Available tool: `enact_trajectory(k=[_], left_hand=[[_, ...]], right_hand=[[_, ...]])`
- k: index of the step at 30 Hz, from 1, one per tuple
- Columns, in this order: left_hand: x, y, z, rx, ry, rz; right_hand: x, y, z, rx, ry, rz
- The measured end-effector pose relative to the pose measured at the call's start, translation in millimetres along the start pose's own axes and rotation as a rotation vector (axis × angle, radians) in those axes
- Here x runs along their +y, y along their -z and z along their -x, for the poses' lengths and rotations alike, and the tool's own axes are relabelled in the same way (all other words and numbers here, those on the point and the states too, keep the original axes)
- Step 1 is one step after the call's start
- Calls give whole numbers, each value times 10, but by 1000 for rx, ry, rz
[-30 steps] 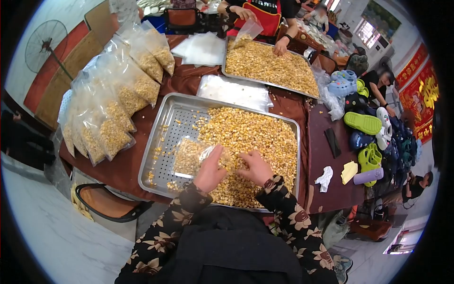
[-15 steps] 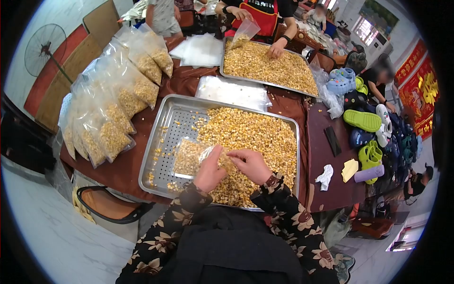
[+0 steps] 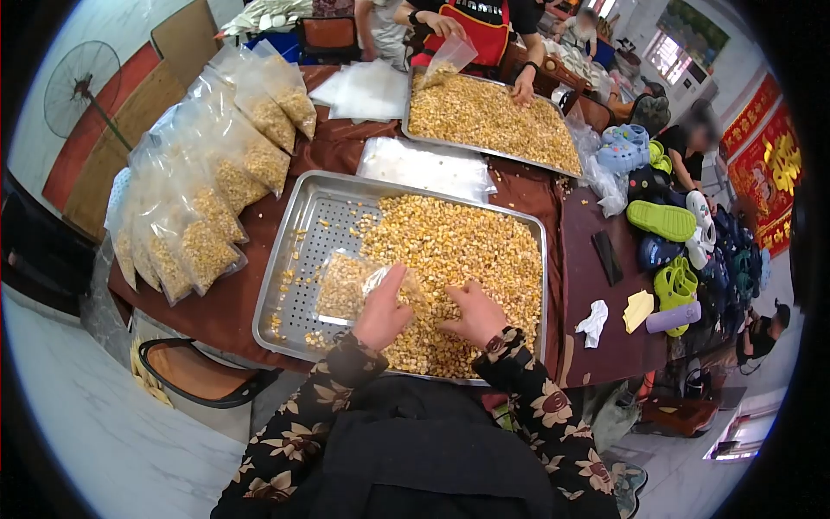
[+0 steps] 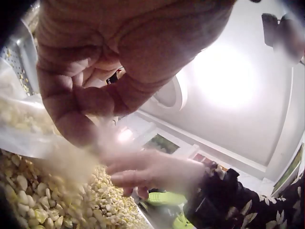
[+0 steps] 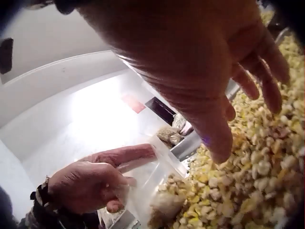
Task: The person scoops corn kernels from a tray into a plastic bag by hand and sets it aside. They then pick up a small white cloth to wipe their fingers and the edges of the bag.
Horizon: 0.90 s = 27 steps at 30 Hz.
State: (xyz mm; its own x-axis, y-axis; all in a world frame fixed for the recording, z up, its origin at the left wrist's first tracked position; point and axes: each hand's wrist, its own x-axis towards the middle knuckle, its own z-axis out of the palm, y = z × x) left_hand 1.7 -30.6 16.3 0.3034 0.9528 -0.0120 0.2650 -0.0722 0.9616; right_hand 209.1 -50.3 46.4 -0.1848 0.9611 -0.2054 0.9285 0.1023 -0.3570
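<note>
In the head view a large metal tray [image 3: 298, 203] with a perforated base holds a heap of yellow corn kernels [image 3: 471, 238]. A clear plastic bag [image 3: 339, 290], partly filled with kernels, lies on its left part. My left hand [image 3: 383, 316] pinches the bag's mouth between thumb and fingers, as the left wrist view also shows. Just to the right, my right hand [image 3: 477, 318] is low over the kernels. In the right wrist view its fingers [image 5: 269, 95] are loosely extended and spread, with the thumb apart from them and nothing gripped.
Several filled bags [image 3: 207, 238] stand on the table's left. Flat plastic bags [image 3: 424, 169] lie behind the tray. Across the table a person works at a second tray [image 3: 484, 112] of kernels. Clogs [image 3: 661, 222], a purple bottle [image 3: 674, 317] and tissue [image 3: 593, 324] sit at the right.
My right hand moved left to the bag's mouth, then back right over the kernels. My left hand and the bag stay nearly still. The person opposite shifted a hand over the second tray.
</note>
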Motion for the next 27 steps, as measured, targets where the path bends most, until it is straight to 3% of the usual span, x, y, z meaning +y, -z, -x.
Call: enact_trajectory(k=[2, 4, 7, 11, 13, 15, 18, 20, 22, 27], left_hand=[[0, -9, -6, 8, -18, 16], [32, -4, 0, 21, -35, 30], [209, 40, 35, -21, 110, 142], [-6, 2, -9, -13, 3, -39], [-6, -1, -8, -6, -62, -142], [255, 76, 37, -28, 117, 84], [642, 461, 93, -92, 282, 216], [522, 877, 125, -73, 275, 252], [561, 1259, 165, 45, 175, 503], [556, 1454, 184, 87, 179, 504]], right_hand=[[-86, -73, 56, -58, -15, -27], [8, -204, 26, 32, 1, -66], [232, -325, -135, 148, 81, -299], [-122, 5, -186, 128, 80, -495], [-339, 121, -195, 16, 127, -706], [-472, 201, -194, 66, 181, -637], [-551, 335, -174, 132, 249, -555], [-456, 403, -144, 166, 210, -565], [-274, 419, -125, 163, 177, -582], [54, 353, -96, 144, 59, -672]])
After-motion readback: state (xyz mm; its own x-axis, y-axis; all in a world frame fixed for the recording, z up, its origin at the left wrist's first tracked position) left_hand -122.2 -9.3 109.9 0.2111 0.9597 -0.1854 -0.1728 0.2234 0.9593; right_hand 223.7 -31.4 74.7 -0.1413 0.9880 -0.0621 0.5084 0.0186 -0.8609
